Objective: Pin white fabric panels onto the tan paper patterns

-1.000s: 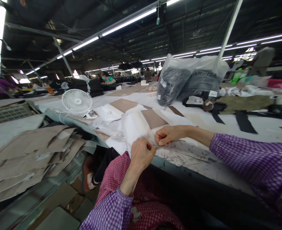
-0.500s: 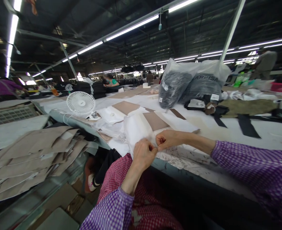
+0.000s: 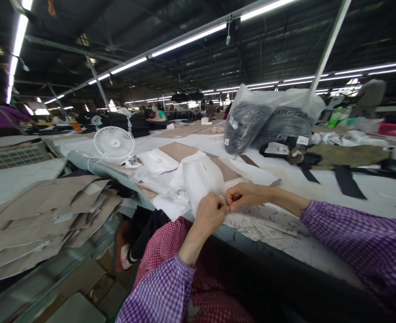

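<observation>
A white fabric piece (image 3: 202, 176) lies bent over the near table edge, its lower right edge in my fingers. My left hand (image 3: 211, 211) is closed in a pinch on that edge. Right beside it, my right hand (image 3: 245, 195) is also pinched, thumb and forefinger meeting the left hand's fingertips at the fabric's edge. Whether anything small sits between the fingertips cannot be made out. Behind the white piece are a taupe panel (image 3: 229, 172) and another white piece with a taupe panel (image 3: 178, 151).
A small white fan (image 3: 114, 142) stands at the table's left edge. Stacked taupe panels (image 3: 46, 211) lie lower left. Plastic-wrapped dark bundles (image 3: 248, 123) stand at the back, with dark straps (image 3: 349, 181) and olive cloth (image 3: 352, 156) to the right. Other people are farther off.
Both hands have shifted slightly right together, still pinched at the edge. The white fabric has moved right with them and bulges more, covering part of the taupe panel.
</observation>
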`<control>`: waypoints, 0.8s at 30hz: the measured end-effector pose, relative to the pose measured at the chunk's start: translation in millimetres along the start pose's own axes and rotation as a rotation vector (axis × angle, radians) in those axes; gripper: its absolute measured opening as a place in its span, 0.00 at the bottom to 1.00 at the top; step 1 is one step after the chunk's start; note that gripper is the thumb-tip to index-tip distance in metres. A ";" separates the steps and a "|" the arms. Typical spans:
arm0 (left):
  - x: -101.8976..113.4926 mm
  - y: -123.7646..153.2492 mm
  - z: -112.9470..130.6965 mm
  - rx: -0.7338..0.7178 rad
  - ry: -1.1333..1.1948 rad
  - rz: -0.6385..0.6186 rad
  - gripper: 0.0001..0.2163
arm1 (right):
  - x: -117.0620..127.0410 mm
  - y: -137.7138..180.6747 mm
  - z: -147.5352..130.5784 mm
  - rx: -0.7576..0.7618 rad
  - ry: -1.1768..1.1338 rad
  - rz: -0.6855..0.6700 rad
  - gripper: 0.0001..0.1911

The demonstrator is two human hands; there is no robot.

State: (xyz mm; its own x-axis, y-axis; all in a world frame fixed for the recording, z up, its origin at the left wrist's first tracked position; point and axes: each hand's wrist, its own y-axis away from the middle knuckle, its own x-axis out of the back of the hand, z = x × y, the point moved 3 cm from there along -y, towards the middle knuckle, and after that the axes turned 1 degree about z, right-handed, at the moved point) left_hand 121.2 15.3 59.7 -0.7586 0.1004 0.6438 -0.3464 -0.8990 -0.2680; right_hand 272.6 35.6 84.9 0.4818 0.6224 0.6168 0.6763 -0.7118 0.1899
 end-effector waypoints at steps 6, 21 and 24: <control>20.1 29.0 -9.1 -0.128 0.058 0.199 0.02 | -0.8 -1.3 5.5 -0.011 0.052 0.003 0.08; -2.5 29.3 -4.2 0.016 -0.225 0.286 0.09 | -4.4 -5.7 -1.8 -0.077 0.338 0.109 0.12; 4.1 28.2 -10.9 0.007 -0.073 0.264 0.09 | -5.9 -8.3 -4.4 -0.098 0.387 0.129 0.14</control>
State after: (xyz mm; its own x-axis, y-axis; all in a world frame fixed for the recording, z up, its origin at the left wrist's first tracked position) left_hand 102.3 -4.9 46.9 -0.7802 -0.1690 0.6023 -0.1374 -0.8930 -0.4285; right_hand 261.6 36.5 83.1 0.3010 0.3712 0.8784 0.5588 -0.8151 0.1530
